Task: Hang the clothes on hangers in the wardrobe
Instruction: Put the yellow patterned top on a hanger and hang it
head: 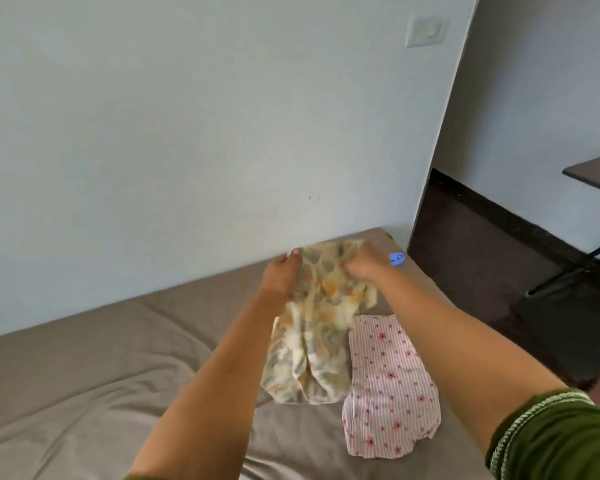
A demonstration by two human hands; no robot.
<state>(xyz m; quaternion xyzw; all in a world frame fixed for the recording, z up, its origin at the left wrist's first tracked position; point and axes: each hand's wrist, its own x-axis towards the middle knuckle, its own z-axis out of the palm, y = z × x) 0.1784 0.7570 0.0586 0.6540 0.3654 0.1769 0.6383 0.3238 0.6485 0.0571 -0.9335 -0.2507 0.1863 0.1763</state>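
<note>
Green, trim-edged sleeve (pixel 565 441) at lower right, nearest the lens, covers the right arm of a person reaching over a bed (pixel 84 368) dressed in a grey-brown sheet. Both hands grip a crumpled cream floral garment (pixel 316 341) by its top edge, left hand (pixel 280 276) on one corner, right hand (pixel 362 266) bunching the other; its lower part hangs over the bed. Just beside it, a pink striped floral garment (pixel 392 393) lies flat on the sheet. A dark bench (pixel 596 174) stands at far right.
</note>
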